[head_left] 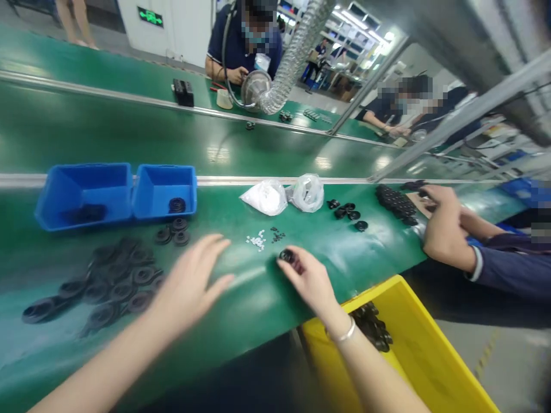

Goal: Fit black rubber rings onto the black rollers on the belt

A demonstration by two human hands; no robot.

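My left hand (191, 281) is over the green bench with fingers spread and nothing in it, slightly blurred. Left of it lies a spread of black ring-shaped parts (123, 287), and three more black rings (179, 236) sit just beyond. My right hand (307, 278) pinches a small round black part (286, 256) between thumb and fingers, close to the bench top. Just past the hands are a little heap of tiny white pieces (258, 241) and a few tiny dark pieces (278, 235).
Two blue bins (90, 172) hold black parts. Two clear plastic bags (307, 195), one with white contents, stand behind the small heaps. Several black parts (353, 215) lie to the right. A yellow crate (413, 321) stands at the bench's near edge. A co-worker's arm (447, 235) reaches in from the right.
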